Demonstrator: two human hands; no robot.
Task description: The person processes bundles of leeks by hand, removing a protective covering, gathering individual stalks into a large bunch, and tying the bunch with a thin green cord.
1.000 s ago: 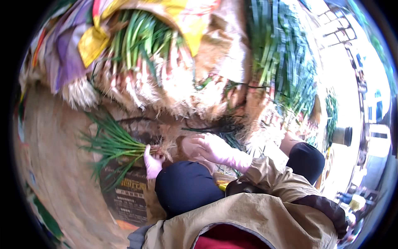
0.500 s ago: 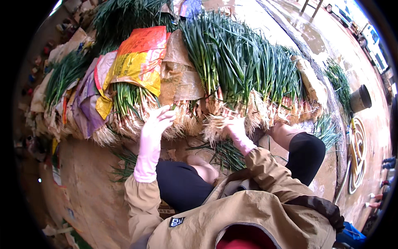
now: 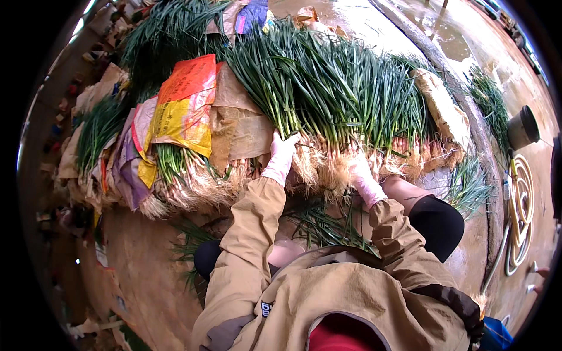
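Green onion plants with long flat leaves, pale pinkish stems and straw-coloured hairy roots (image 3: pixel 345 99) lie in a thick row directly under the fingers and to both sides of them. The left hand in a thin pale pink glove (image 3: pixel 281 153) touches the stem bases, its thumb and fingers parted around them; whether they squeeze, I cannot tell. The right hand in a matching glove (image 3: pixel 362 174) is among the roots, its fingertips partly hidden, so its grasp is also not clear.

The step in hand seems to be handling the plants by their lower ends; in my judgement, a next move calls for even, gentle closing around the firm stems, because the fine roots look tangled.

Left of the left fingers lies a wrinkled brown sheet (image 3: pixel 250 137), then a smooth red-and-yellow sack (image 3: pixel 182 108). Nearer the body than the fingers, loose dark green leaves (image 3: pixel 331 227) are scattered. Far right of the right fingers are a round dark bucket (image 3: pixel 523 127) and a coiled cream hose (image 3: pixel 520 216).
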